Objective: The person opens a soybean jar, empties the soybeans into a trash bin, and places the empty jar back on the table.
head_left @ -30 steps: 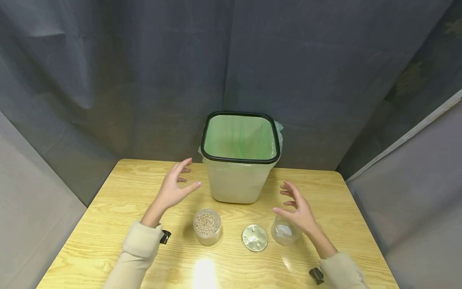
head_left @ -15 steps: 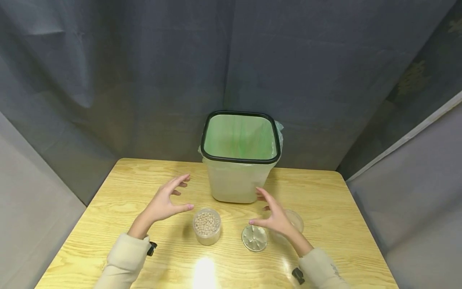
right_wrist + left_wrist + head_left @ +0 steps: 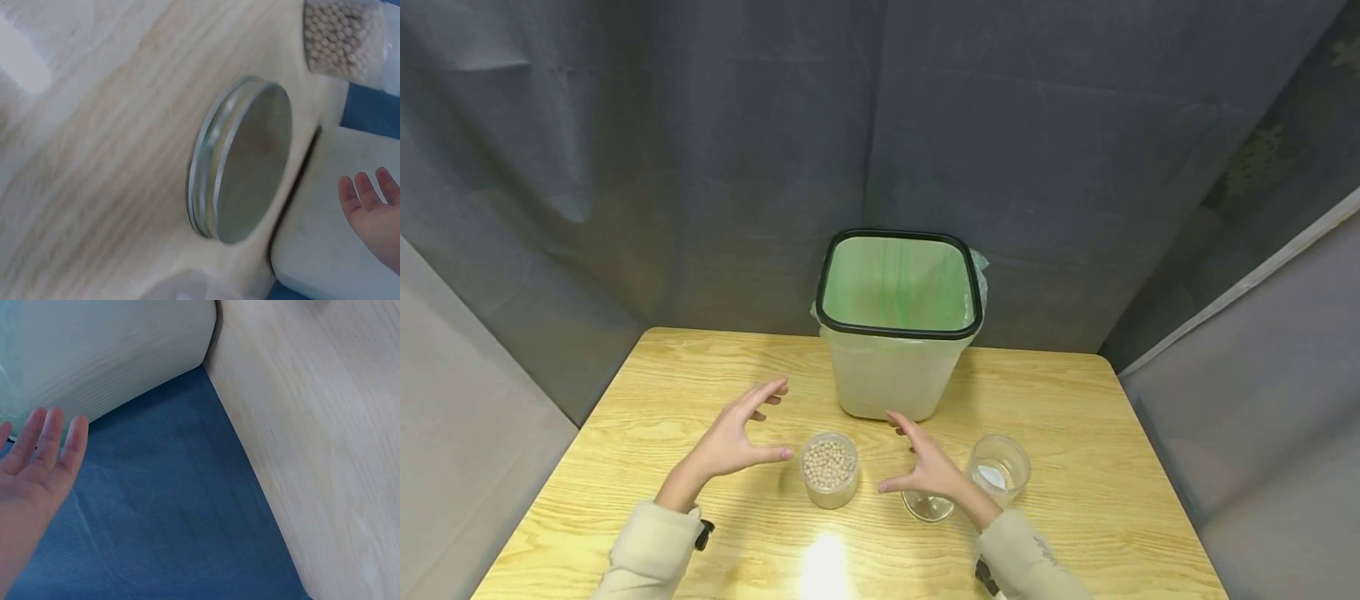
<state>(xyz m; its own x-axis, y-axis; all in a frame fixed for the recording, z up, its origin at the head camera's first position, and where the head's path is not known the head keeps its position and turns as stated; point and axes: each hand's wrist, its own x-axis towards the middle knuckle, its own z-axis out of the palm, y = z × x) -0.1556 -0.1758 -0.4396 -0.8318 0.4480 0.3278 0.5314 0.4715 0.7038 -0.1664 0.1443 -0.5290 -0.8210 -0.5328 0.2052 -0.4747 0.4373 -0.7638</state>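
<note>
A clear jar of pale beans [image 3: 830, 468] stands open on the wooden table [image 3: 685, 392]. My left hand [image 3: 769, 422] hovers just left of it, fingers spread, holding nothing. My right hand [image 3: 901, 454] hovers just right of the jar, also spread and empty, above a round metal lid [image 3: 927, 506] that it partly hides. An empty clear jar [image 3: 998, 469] stands right of that hand. In the right wrist view the lid [image 3: 247, 169] lies flat with the bean jar [image 3: 344, 37] beyond it and straight fingers [image 3: 369, 203] at the edge. The left wrist view shows straight fingers [image 3: 47, 447].
A white bin [image 3: 898, 333] with a black rim and green liner stands at the table's back edge, just beyond both hands. Its wall [image 3: 106, 356] fills the top of the left wrist view. Dark curtains surround the table.
My right hand has moved left from the empty jar to above the lid, beside the bean jar. My left hand has drawn back and down toward the bean jar.
</note>
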